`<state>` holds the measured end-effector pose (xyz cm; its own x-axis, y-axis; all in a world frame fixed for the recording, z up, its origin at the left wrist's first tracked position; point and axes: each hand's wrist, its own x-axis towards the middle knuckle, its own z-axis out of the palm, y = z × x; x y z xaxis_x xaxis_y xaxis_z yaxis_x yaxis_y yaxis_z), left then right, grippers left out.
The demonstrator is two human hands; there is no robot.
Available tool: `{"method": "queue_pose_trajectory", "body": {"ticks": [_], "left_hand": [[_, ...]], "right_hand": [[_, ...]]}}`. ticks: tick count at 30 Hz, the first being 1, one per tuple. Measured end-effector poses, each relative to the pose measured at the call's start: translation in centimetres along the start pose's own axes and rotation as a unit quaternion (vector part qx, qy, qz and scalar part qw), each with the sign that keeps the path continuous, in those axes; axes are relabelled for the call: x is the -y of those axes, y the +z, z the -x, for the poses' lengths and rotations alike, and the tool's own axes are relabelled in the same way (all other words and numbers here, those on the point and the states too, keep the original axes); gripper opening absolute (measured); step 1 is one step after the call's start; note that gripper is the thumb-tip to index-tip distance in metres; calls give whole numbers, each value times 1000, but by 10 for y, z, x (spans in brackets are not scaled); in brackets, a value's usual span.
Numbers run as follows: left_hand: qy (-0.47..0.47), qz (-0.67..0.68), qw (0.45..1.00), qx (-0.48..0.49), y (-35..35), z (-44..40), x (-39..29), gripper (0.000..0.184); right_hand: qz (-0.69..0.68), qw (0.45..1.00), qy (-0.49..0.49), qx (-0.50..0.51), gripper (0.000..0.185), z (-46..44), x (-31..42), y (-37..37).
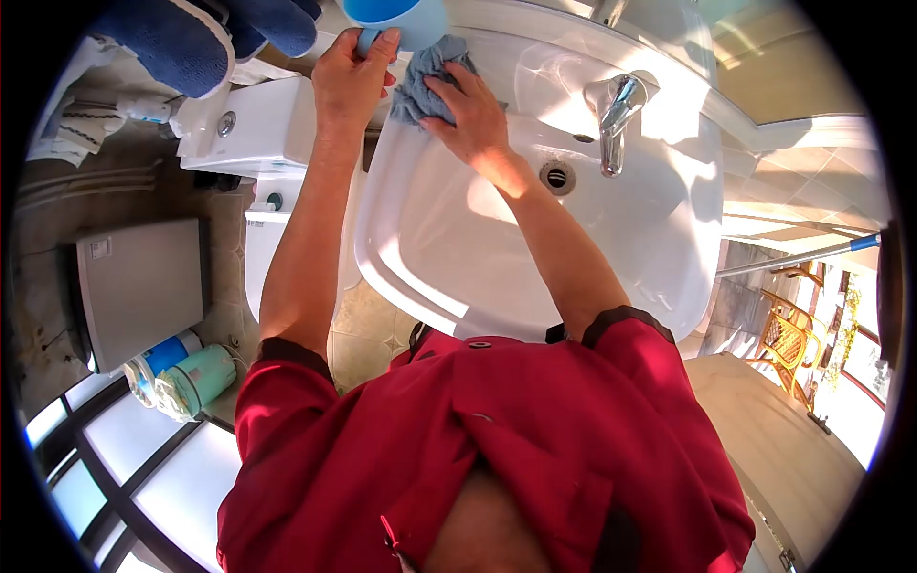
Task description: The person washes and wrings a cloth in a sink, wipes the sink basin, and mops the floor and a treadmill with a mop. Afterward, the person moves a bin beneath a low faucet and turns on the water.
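Note:
A light blue cup (417, 27) is held up by its handle in my left hand (348, 81), above the far left corner of the white sink (449, 220). My right hand (470, 119) presses a grey-blue cloth (420, 81) against the sink's rim at that corner, just below the cup. Part of the cloth lies under my fingers and is hidden. To the right of my right hand, the chrome faucet (619, 119) stands on the sink's back ledge. A round drain (557, 177) shows in the basin.
A white toilet (258, 124) stands left of the sink. Blue towels or slippers (181, 43) hang at the upper left. A green bin (201, 377) and a grey panel (143, 286) are at the lower left. A pole with a blue end (812, 254) leans at the right.

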<state>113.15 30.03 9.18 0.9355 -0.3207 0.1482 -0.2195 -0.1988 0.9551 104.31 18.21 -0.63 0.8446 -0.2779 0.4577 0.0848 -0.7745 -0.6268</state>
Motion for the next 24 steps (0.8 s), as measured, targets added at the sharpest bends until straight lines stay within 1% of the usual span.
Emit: {"method": "queue_pose_trajectory", "body": {"ticks": [1,3,5,7,8,9,10,11,13,15,16,18,19,21,22,23,24], "left_hand": [[1,-10,1000,10,1,3,0,30],[2,-28,999,33,10,11,5,34],[-7,-44,998,51,22,15,13,34],[-24,-63,995,70,34,18,14,33],[-22,-67,995,74,40,18,17,34],[-21,-66,995,74,46,18,18,33],[-20,-66,995,76,52,18,19,33],[-19,-66,995,77,57,16,20,32],[-13,-63,995,80,66,14,23,31],[-12,-72,994,85,71,16,26,31],[-10,-85,992,91,71,16,26,31],[-3,-106,989,102,69,16,26,31],[5,-110,989,96,67,15,30,31],[20,-109,990,89,65,15,37,31],[13,-120,989,87,67,13,38,32],[3,-130,988,85,66,15,41,35],[-7,-140,987,83,65,16,42,39]], "right_hand": [[-47,998,-29,6,50,13,11,7],[-93,993,-68,-9,52,48,22,15],[-192,979,-54,40,49,93,29,16],[-345,936,-18,62,43,151,13,35],[-382,907,98,146,40,152,11,22],[-400,863,219,217,38,152,9,8],[-329,916,165,161,38,147,5,-10],[-254,956,109,101,38,141,1,-25],[-198,975,98,-21,38,120,-20,-43],[-68,990,64,-107,39,105,-43,-33],[-82,993,19,-85,40,104,-57,-17],[-185,975,122,3,37,116,-60,7],[-117,990,76,-12,36,120,-59,12],[-191,976,64,82,35,142,-49,11],[-220,966,51,125,34,144,-40,-2],[-244,941,67,226,35,153,-25,-17],[-276,909,92,299,34,156,-7,-33]]}}
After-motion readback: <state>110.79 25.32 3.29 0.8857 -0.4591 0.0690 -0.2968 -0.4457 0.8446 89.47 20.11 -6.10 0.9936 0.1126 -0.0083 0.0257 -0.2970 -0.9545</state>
